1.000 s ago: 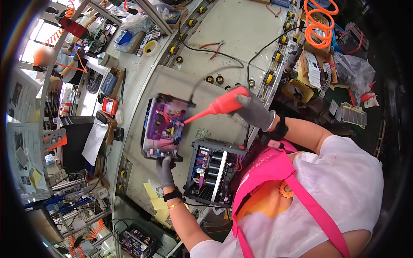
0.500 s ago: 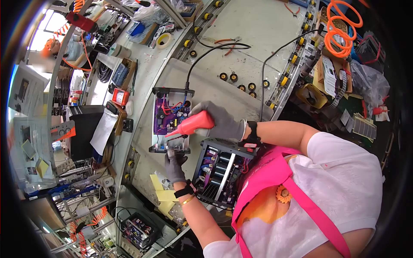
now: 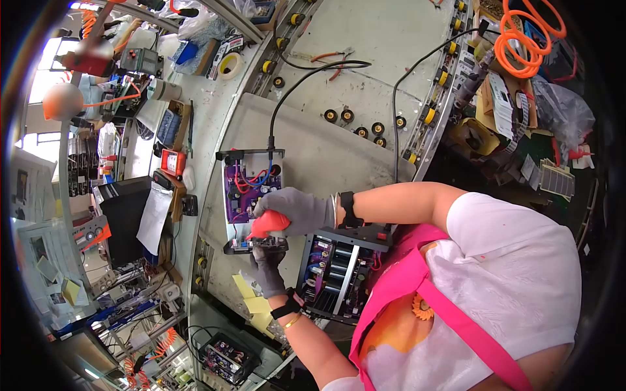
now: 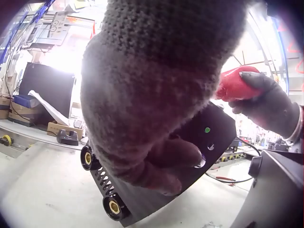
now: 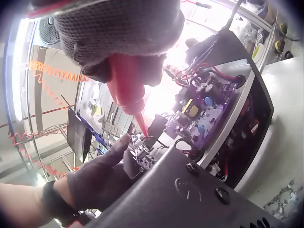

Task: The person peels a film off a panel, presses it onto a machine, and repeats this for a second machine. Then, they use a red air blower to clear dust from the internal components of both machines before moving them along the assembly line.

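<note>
Right hand (image 3: pixel 295 208) has its fingers wrapped tight round the red squeeze bottle (image 3: pixel 267 223). The bottle's long axis is slanted, nozzle pointing down-left at the near end of the open chassis (image 3: pixel 251 176), tip just beside the left fingertips (image 5: pixel 124 142). Left hand (image 3: pixel 267 260) has its fingers curled, gripping the front panel (image 4: pixel 216 135). The chassis lies on a grey pallet (image 3: pixel 319 153).

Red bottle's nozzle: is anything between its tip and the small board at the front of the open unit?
Nothing visible does. The right hand grips the red bottle, and its nozzle tip sits right at the small board; the left hand grips the front panel beside that board, clear of the tip.
</note>
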### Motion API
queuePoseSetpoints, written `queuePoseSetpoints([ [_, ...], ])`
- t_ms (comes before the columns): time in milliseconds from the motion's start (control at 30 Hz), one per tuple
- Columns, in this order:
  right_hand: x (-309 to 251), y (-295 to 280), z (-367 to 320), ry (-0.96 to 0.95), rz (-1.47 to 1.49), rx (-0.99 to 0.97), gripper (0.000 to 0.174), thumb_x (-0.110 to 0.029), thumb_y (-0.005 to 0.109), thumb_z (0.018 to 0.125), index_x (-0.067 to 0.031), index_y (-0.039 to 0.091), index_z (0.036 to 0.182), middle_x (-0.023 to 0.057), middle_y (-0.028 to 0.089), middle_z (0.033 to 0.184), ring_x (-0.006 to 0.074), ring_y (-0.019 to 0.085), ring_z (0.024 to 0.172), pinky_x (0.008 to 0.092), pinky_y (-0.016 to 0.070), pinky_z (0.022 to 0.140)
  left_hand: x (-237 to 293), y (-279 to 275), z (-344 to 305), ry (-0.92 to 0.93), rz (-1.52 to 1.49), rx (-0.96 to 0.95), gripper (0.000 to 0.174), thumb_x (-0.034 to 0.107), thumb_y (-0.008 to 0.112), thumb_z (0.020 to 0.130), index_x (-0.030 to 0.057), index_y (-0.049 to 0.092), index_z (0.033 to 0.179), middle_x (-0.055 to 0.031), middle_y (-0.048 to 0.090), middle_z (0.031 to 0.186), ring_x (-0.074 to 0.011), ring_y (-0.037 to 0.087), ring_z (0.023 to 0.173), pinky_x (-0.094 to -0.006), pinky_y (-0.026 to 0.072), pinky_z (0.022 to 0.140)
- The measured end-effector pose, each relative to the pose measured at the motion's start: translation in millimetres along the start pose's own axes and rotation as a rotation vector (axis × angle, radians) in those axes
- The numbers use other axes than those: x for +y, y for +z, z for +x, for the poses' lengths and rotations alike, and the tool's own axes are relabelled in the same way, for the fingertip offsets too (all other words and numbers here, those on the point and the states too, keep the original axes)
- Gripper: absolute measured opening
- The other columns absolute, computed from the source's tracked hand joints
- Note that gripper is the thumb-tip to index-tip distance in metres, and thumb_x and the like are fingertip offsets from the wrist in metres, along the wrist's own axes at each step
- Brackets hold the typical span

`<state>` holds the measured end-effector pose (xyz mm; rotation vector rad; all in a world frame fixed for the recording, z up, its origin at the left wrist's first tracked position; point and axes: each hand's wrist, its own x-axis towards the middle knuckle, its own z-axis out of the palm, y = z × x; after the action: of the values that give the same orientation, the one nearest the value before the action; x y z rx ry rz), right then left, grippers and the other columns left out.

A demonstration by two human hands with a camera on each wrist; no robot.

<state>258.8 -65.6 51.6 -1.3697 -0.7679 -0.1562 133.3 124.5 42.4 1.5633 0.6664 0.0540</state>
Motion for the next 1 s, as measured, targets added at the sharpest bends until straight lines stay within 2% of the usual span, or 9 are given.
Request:
queuePoseSetpoints([
  [167, -1.4, -4.5, 11.6, 0.009, -0.020, -0.078, 0.037, -0.012, 0.071, 0.066, -0.0053, 0.051, 0.096, 0.0129, 0.061, 0.085, 0.0329, 0.062, 0.078, 0.0374, 0.0504, 0.069, -6.0, -1.2, -2.6, 0.021, 0.018, -0.070, 0.063, 0.050, 0.056, 0.087, -0.0011, 0.047, 0.122, -0.0151, 0.059, 0.107, -0.0251, 0.062, 0.090, -0.0337, 0.0556, 0.070],
  [267, -0.1, -3.1, 17.2, 0.006, 0.000, -0.124, 0.034, -0.013, 0.070, 0.067, -0.0036, 0.050, 0.094, 0.0142, 0.060, 0.080, 0.0337, 0.062, 0.074, 0.0375, 0.0503, 0.066, 0.6, 5.5, -11.0, 0.011, 0.116, -0.047, 0.057, 0.047, 0.055, 0.089, 0.0012, 0.047, 0.121, -0.0121, 0.061, 0.100, -0.0208, 0.063, 0.084, -0.0316, 0.0551, 0.068],
  [467, -8.3, -5.6, 22.7, -0.016, -0.044, -0.176, 0.031, -0.016, 0.070, 0.069, -0.0022, 0.050, 0.089, 0.0152, 0.060, 0.075, 0.0338, 0.062, 0.071, 0.0388, 0.0493, 0.063, -8.1, 3.6, -10.8, 0.022, 0.153, -0.031, 0.054, 0.046, 0.054, 0.089, 0.0025, 0.047, 0.120, -0.0108, 0.062, 0.096, -0.0191, 0.063, 0.077, -0.0308, 0.0549, 0.066],
  [567, -10.3, -5.1, 22.6, 0.020, -0.065, -0.212, 0.031, -0.017, 0.071, 0.069, -0.0024, 0.051, 0.089, 0.0158, 0.060, 0.075, 0.0342, 0.062, 0.071, 0.0388, 0.0494, 0.062, -1.8, 4.4, -13.9, -0.023, 0.131, -0.075, 0.056, 0.043, 0.057, 0.089, -0.0006, 0.047, 0.122, -0.0116, 0.059, 0.106, -0.0180, 0.062, 0.084, -0.0288, 0.0551, 0.068],
  [733, -29.4, -19.2, 27.9, -0.024, -0.136, -0.248, 0.035, -0.017, 0.072, 0.069, -0.0039, 0.053, 0.096, 0.0156, 0.062, 0.077, 0.0330, 0.063, 0.072, 0.0385, 0.0511, 0.065, -1.5, 8.9, -18.8, -0.037, 0.143, -0.069, 0.053, 0.041, 0.059, 0.088, -0.0009, 0.048, 0.119, -0.0110, 0.059, 0.103, -0.0175, 0.062, 0.081, -0.0284, 0.0547, 0.067],
  [833, -34.9, -49.6, 30.1, -0.001, -0.146, -0.132, 0.038, -0.014, 0.072, 0.068, -0.0050, 0.053, 0.100, 0.0130, 0.062, 0.085, 0.0275, 0.064, 0.078, 0.0360, 0.0512, 0.071, -0.8, 12.9, -20.4, -0.026, 0.121, -0.089, 0.050, 0.037, 0.061, 0.088, -0.0006, 0.049, 0.118, -0.0098, 0.059, 0.101, -0.0165, 0.062, 0.081, -0.0277, 0.0541, 0.065],
  [933, -35.2, -73.2, 27.3, 0.100, 0.006, 0.036, 0.041, -0.012, 0.073, 0.067, -0.0058, 0.052, 0.102, 0.0105, 0.062, 0.094, 0.0228, 0.063, 0.087, 0.0336, 0.0497, 0.078, 0.9, 18.2, -24.5, -0.011, 0.132, -0.078, 0.046, 0.036, 0.062, 0.087, -0.0004, 0.051, 0.113, -0.0085, 0.059, 0.098, -0.0155, 0.061, 0.083, -0.0271, 0.0534, 0.064],
  [1000, -36.2, -74.8, 21.4, 0.168, 0.004, 0.064, 0.042, -0.011, 0.073, 0.067, -0.0063, 0.052, 0.103, 0.0093, 0.061, 0.099, 0.0214, 0.062, 0.091, 0.0331, 0.0487, 0.080, 0.2, 17.8, -23.2, 0.002, 0.134, -0.093, 0.045, 0.036, 0.062, 0.087, -0.0003, 0.052, 0.111, -0.0083, 0.059, 0.097, -0.0154, 0.060, 0.082, -0.0271, 0.0533, 0.063],
])
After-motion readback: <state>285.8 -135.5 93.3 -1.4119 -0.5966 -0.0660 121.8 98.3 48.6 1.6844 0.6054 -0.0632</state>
